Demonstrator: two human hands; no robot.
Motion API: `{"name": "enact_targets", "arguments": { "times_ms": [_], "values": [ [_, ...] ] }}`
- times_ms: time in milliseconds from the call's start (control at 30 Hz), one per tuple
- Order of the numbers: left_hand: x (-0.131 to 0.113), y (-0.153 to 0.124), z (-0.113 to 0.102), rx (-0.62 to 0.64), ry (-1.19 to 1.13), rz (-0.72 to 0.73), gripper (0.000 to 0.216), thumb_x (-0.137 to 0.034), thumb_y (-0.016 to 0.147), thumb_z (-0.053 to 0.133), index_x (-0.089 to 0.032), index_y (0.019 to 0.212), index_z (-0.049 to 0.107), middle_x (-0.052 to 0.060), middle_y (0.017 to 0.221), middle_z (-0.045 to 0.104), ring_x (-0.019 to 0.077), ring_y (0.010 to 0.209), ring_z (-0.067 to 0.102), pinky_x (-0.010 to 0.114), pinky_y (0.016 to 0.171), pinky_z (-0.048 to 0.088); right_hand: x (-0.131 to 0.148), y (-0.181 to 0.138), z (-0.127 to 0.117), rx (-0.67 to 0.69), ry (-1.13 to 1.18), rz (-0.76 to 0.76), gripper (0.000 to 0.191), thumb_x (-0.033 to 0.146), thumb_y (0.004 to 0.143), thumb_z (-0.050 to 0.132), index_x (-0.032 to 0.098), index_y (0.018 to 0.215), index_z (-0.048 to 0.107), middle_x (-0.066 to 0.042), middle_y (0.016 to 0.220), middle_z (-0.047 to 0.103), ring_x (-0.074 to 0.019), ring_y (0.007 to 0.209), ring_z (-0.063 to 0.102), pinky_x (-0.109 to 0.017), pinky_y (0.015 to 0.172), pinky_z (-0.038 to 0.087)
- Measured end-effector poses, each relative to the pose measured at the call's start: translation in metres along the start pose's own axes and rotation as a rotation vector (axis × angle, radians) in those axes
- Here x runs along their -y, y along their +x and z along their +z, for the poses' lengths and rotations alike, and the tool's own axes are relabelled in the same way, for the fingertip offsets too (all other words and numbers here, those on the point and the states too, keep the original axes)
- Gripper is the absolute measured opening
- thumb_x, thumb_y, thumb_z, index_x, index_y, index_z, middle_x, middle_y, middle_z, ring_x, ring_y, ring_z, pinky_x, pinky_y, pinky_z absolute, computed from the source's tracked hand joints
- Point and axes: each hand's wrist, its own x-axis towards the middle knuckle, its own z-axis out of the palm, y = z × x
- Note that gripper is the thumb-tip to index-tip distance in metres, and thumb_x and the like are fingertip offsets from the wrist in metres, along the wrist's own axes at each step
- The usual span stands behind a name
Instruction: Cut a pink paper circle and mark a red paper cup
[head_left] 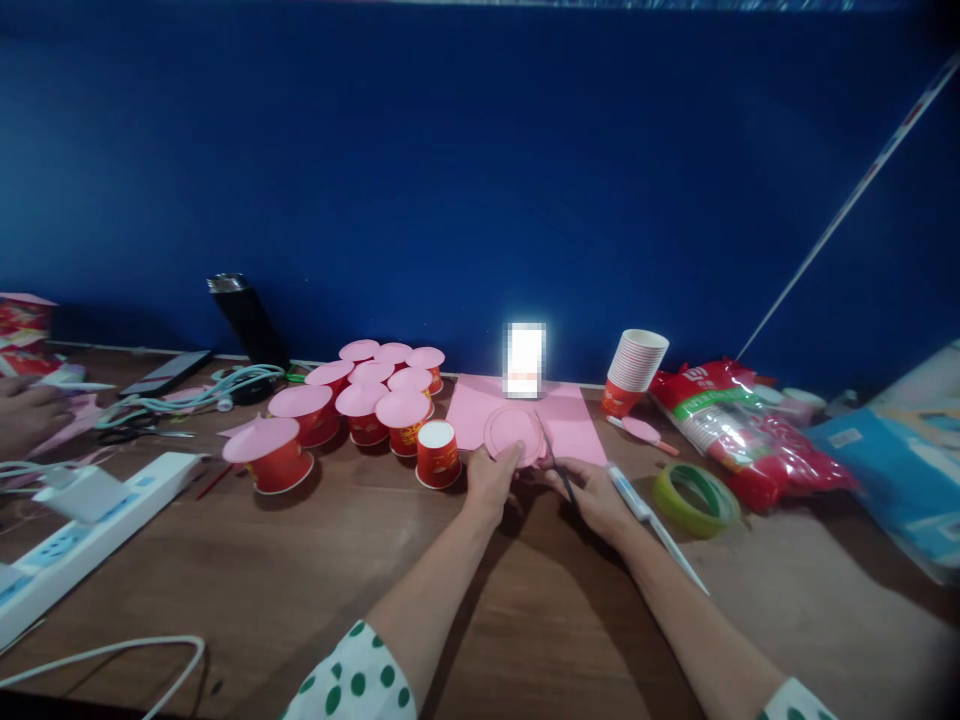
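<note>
My left hand is closed on a round piece of pink paper, the thumb lying on top near its lower edge. A circular outline shows on the paper just inside its rim. To its right, my right hand grips scissors, their blades pointing away along the disc's right edge. Much of the handles is hidden by the fingers. Behind the disc a pink sheet lies flat on the table. Left of my hands stands an upside-down red paper cup with a bare white base.
Several red cups topped with pink discs stand left. A black flask, power strip and another person's hand are further left. Stacked cups, a utility knife, green tape and bagged cups lie right.
</note>
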Motion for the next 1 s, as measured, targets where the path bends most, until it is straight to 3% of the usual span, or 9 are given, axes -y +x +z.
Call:
{"name": "enact_targets", "arguments": {
  "times_ms": [200,500,700,1000],
  "values": [
    [-0.0003,-0.0004,0.0004,0.001,-0.014,-0.006,0.039,-0.041,0.061,0.071,-0.007,0.080,0.067,0.008,0.066,0.066,0.0114,0.049,0.054,0.021,0.044,0.042,-0.0014,0.0000,-0.0003,0.012,-0.002,0.020,0.036,0.043,0.074,0.060,0.017,0.099,0.064,0.000,0.064,0.063,-0.0146,0.058,0.054,-0.024,0.052,0.041],
    [-0.0025,-0.0017,0.0009,0.004,-0.023,-0.035,0.040,-0.039,0.057,0.073,-0.006,0.079,0.067,0.007,0.061,0.064,0.0115,0.048,0.054,0.022,0.045,0.043,-0.0025,0.0004,-0.0007,0.001,0.005,0.025,0.037,0.042,0.070,0.063,0.017,0.097,0.066,0.001,0.066,0.062,-0.0120,0.054,0.050,-0.023,0.049,0.039],
    [-0.0015,-0.0026,0.0003,0.036,-0.008,-0.010,0.039,-0.039,0.060,0.072,-0.006,0.080,0.067,0.007,0.061,0.064,0.0110,0.048,0.053,0.022,0.044,0.042,0.0047,-0.0002,-0.0002,-0.003,0.039,-0.006,0.032,0.038,0.070,0.064,0.017,0.094,0.066,-0.001,0.074,0.064,-0.0128,0.062,0.053,-0.023,0.055,0.041],
    [-0.0025,-0.0017,0.0007,0.036,-0.027,-0.048,0.043,-0.040,0.058,0.073,-0.005,0.082,0.066,0.008,0.064,0.066,0.0114,0.048,0.054,0.021,0.044,0.043,0.0001,-0.0001,-0.0006,-0.002,0.017,0.003,0.035,0.041,0.071,0.063,0.017,0.097,0.065,0.000,0.068,0.062,-0.0118,0.055,0.050,-0.023,0.051,0.039]
  ]
}}
